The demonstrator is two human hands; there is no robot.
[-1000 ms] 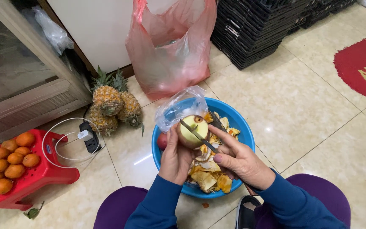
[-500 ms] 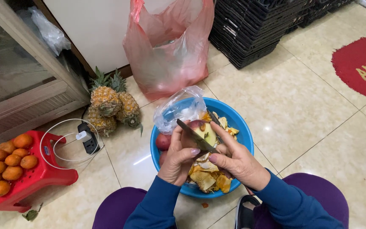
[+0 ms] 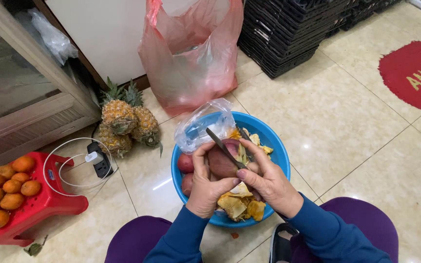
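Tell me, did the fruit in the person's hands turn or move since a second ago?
Yes. The reddish fruit has been turned: earlier its pale peeled side faced up, now red skin does. It stays above the round blue plastic basin, with the knife across it.

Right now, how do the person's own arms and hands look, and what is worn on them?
Both arms wear long dark blue sleeves with snug cuffs reaching the wrists. The left hand and right hand are bare: no gloves, and no rings or watch can be seen. The nails look short.

Head camera, looking steeply down

Close over the blue basin (image 3: 277, 155) at centre; pineapples (image 3: 127, 122) at ten o'clock.
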